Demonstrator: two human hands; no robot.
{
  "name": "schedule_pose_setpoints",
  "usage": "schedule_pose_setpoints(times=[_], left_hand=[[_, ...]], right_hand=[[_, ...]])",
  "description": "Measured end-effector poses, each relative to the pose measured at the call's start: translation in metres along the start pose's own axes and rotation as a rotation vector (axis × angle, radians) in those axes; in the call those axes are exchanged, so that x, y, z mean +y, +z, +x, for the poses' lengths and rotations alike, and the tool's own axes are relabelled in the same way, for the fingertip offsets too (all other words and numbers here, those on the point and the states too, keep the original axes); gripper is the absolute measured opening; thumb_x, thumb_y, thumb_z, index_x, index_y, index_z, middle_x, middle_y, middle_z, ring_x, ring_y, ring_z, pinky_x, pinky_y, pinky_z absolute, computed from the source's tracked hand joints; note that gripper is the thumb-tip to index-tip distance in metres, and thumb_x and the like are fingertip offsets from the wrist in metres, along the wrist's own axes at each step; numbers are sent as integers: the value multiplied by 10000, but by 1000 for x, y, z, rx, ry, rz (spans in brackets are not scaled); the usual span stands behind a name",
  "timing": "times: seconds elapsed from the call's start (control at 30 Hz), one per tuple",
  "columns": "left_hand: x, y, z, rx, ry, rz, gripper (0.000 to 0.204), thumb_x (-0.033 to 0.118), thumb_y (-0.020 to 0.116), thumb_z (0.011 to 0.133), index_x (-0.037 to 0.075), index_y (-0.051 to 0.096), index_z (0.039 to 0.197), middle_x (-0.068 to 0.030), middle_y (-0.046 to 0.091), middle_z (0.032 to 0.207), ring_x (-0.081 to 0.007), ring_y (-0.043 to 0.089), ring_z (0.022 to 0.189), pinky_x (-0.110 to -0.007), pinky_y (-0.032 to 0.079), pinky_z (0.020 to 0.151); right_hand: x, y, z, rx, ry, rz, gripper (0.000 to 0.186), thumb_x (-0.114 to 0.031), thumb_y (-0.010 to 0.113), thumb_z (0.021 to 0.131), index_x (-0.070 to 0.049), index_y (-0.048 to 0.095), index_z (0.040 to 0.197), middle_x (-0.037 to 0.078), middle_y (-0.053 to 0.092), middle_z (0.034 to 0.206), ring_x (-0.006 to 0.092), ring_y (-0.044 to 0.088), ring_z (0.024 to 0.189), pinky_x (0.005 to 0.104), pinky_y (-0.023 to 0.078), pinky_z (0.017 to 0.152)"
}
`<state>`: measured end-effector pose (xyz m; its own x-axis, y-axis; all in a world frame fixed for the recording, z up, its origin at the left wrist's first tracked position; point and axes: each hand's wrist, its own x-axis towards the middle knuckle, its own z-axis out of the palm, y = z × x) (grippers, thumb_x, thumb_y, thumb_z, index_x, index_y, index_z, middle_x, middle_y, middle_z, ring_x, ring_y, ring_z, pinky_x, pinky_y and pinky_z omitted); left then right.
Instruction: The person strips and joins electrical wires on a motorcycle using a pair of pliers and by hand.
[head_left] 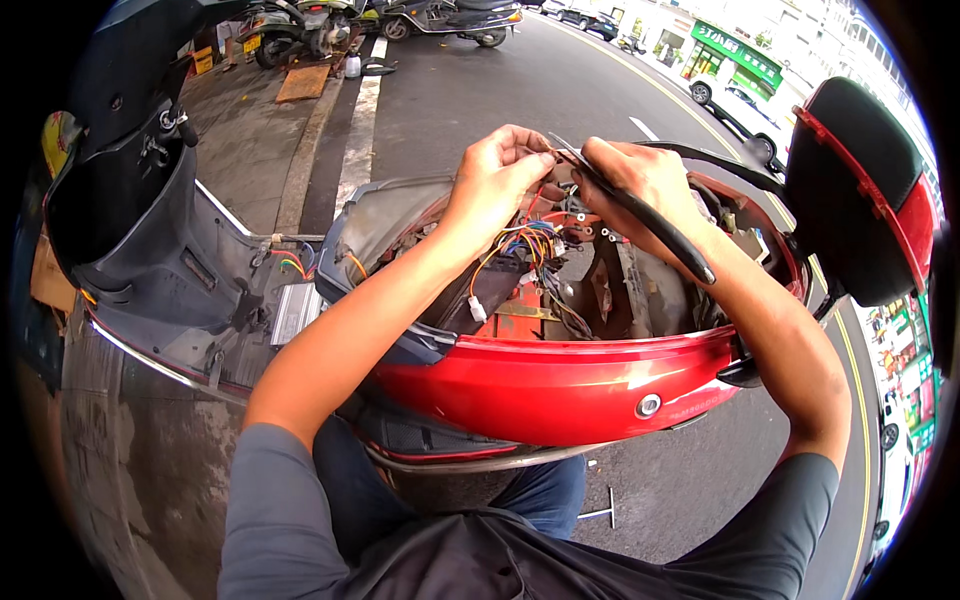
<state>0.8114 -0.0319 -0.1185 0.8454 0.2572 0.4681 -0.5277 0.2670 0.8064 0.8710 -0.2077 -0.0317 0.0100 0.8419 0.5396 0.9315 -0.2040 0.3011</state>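
Over the open body of a red scooter (pixel 520 390), my two hands meet close together. My left hand (pixel 500 175) is pinched at the fingertips on a thin wire; a red wire (pixel 535 203) runs up toward it from below. My right hand (pixel 640 180) is closed round a tool with a long black handle (pixel 665 228) and a thin pointed metal tip, which lies beside the left fingertips. Its exact kind is partly hidden by the hand. Under the hands sits a tangle of coloured wires (pixel 535 245) with a white connector (pixel 477 308) hanging on the near side.
The raised black seat (pixel 850 190) stands at the right. On the footboard at left lies a silver finned metal box (pixel 297 312), with loose coloured wires (pixel 292 262) beside it. A T-shaped metal tool (pixel 611 508) lies on the ground. Parked scooters (pixel 450 18) stand farther off.
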Motion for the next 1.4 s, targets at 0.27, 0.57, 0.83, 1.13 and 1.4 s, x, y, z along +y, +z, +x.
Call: schedule_pose_setpoints(times=[0.27,0.57,0.83,1.13,1.4], left_hand=[[10,-2,7,6,99,414,157,77,639,897,-56,620,978,-102,699,850,-146,700,746,-250,562,625],[-4,4,11,106,19,373,158,115,590,891,-34,635,918,-105,684,812,-164,675,668,-279,550,578],[-2,3,2,15,-192,-50,138,140,611,939,29,596,1021,-63,665,872,-132,608,677,-286,528,611],[-5,-17,3,11,-159,-54,196,117,673,918,21,610,1078,-50,654,952,-104,597,775,-258,536,697],[-4,-17,2,5,-156,-79,216,71,641,919,13,584,1119,-77,648,976,-147,627,812,-315,567,757]], right_hand=[[-9,4,0,11,31,-47,176,-128,653,830,-44,501,801,148,557,653,380,609,616,460,481,550],[-13,1,4,-66,66,-142,205,-273,601,828,-84,536,869,106,652,697,331,661,637,455,516,573],[3,-7,3,-65,130,58,251,-299,627,871,-60,552,856,189,633,713,407,640,691,478,498,612],[-8,-43,9,-375,354,458,342,-302,658,910,20,565,977,234,630,810,420,637,789,418,478,667],[20,-21,-3,-90,483,565,360,-385,632,935,-28,590,947,58,583,749,151,529,701,336,435,646]])
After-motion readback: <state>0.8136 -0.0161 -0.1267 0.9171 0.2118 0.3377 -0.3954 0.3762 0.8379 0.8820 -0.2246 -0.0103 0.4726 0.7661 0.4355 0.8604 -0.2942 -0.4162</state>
